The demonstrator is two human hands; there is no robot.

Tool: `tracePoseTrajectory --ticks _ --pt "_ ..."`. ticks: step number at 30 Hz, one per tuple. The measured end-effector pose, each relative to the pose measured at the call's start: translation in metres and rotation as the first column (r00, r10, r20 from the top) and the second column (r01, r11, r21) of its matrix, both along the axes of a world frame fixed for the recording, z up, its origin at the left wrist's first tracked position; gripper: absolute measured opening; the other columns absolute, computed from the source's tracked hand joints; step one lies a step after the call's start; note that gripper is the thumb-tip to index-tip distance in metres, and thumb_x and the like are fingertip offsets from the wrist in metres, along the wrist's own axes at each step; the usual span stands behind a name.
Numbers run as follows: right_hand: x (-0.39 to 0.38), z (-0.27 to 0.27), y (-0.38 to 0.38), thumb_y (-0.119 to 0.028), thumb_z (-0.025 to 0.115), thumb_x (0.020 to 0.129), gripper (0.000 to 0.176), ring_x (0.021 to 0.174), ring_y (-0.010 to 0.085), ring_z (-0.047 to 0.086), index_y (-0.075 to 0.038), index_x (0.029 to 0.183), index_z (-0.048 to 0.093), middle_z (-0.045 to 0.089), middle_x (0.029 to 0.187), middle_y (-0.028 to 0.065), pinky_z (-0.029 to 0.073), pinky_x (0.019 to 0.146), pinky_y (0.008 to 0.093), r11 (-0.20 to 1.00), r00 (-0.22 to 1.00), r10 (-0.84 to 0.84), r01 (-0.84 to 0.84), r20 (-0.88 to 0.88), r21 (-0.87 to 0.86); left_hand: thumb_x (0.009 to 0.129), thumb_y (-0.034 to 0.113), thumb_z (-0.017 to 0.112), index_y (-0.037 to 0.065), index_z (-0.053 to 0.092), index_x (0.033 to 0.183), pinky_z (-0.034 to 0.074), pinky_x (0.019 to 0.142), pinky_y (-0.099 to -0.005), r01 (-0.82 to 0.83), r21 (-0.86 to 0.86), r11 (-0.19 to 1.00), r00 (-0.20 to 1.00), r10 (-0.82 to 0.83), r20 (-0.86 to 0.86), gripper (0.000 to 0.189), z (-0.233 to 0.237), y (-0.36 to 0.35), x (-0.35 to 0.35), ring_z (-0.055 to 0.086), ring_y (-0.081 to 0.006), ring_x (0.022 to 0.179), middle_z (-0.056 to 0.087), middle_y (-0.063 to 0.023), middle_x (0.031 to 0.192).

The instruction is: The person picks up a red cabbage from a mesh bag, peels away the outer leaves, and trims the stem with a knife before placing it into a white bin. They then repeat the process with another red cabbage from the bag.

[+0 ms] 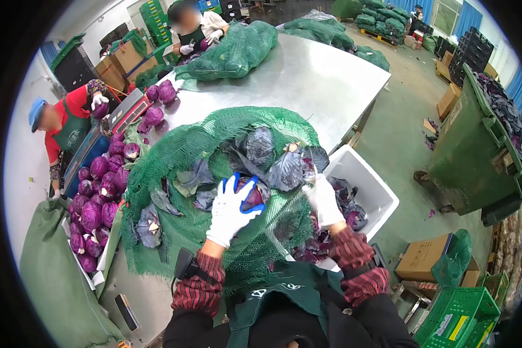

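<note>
My left hand (233, 210), in a white glove with blue fingertips, is spread around a red cabbage (252, 197) on the green mesh bag (174, 145). My right hand (323, 200), gloved in white, is closed at the bag's right side; what it holds, if anything, I cannot make out. Just beyond it lies a cabbage with dark outer leaves (287, 168), its cut stem facing up. Another dark-leaved cabbage (257, 145) rests farther back. At the bag's left side is one more cabbage (149, 226), among loose leaves (197, 176).
A white bin (377, 191) with trimmed leaves stands at the table's right edge. Peeled purple cabbages (98, 191) are heaped on the left. Two co-workers stand across the metal table (325, 75). A green wheeled bin (470, 151) and a green crate (458, 316) are at right.
</note>
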State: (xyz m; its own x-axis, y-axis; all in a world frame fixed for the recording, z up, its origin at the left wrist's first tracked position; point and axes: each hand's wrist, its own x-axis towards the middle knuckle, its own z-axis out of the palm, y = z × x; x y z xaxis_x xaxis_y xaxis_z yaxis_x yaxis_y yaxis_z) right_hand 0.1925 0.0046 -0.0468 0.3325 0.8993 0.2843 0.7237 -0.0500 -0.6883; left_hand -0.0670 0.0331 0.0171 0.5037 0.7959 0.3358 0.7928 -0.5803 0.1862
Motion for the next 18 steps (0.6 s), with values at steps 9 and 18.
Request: tracePoseTrajectory --ticks 9,18 --pt "-0.070 -0.009 -0.047 -0.023 0.049 0.097 0.028 0.080 0.0371 0.065 0.002 0.106 0.060 0.065 0.095 0.0219 0.053 0.071 0.0427 0.972 0.969 0.233 -0.232 0.079 -0.027 0.069 0.035 0.082 0.011 0.058 0.128 0.047 0.094 -0.0408 -0.074 -0.273 0.959 0.871 0.195 0.450 0.069 -0.035 0.047 -0.014 0.058 -0.0326 0.106 0.057 -0.0178 0.116" --pt "-0.107 -0.044 0.012 -0.022 0.048 0.095 0.026 0.065 0.0408 0.061 0.001 0.089 0.059 0.063 0.072 0.0223 0.050 0.061 0.0489 0.972 0.973 0.225 -0.227 0.042 0.052 0.073 0.032 0.080 0.006 0.059 0.126 0.046 0.097 -0.0378 0.056 -0.440 0.896 0.710 0.274 0.649 0.064 -0.046 0.055 -0.024 0.059 -0.0292 0.109 0.062 -0.0154 0.118"
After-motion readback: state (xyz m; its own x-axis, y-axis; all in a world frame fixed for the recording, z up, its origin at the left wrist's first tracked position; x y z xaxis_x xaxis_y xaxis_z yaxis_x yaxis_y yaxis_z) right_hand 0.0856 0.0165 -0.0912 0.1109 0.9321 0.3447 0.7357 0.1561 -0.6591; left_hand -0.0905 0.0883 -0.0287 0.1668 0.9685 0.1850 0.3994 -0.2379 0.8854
